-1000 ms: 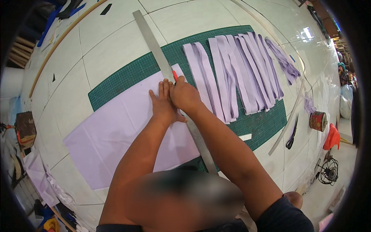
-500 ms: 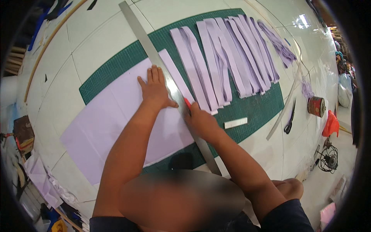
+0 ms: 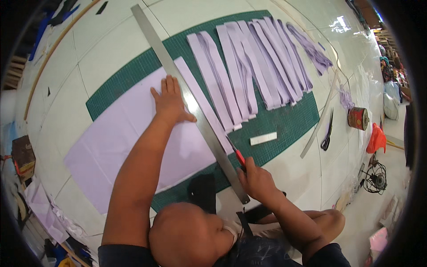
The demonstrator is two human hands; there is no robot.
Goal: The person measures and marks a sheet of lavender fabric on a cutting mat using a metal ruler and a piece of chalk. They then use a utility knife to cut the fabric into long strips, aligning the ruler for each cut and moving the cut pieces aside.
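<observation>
My left hand (image 3: 170, 103) lies flat with its fingers spread on a lavender fabric sheet (image 3: 120, 138), its thumb reaching onto a long metal ruler (image 3: 207, 131). In my right hand (image 3: 261, 180) is a red utility knife (image 3: 240, 157), held just right of the ruler near its close end. The knife's blade tip is by the near end of a narrow lavender strip (image 3: 199, 91) lying along the ruler's right edge. Beneath the fabric spreads a green cutting mat (image 3: 291, 129). Several folded lavender strips (image 3: 262, 62) rest on the mat to the right.
A short white bar (image 3: 263, 139) sits on the mat. Off to the right are black scissors (image 3: 328, 133), a thin flat strip (image 3: 316, 129), a round tin (image 3: 358, 118), a red plastic bag (image 3: 376, 139) and a small fan (image 3: 376, 179). A wooden box (image 3: 23, 155) stands at left.
My right hand with the utility knife has moved toward me along the ruler and a little outward. My left hand keeps its place on the fabric. The view has shifted slightly.
</observation>
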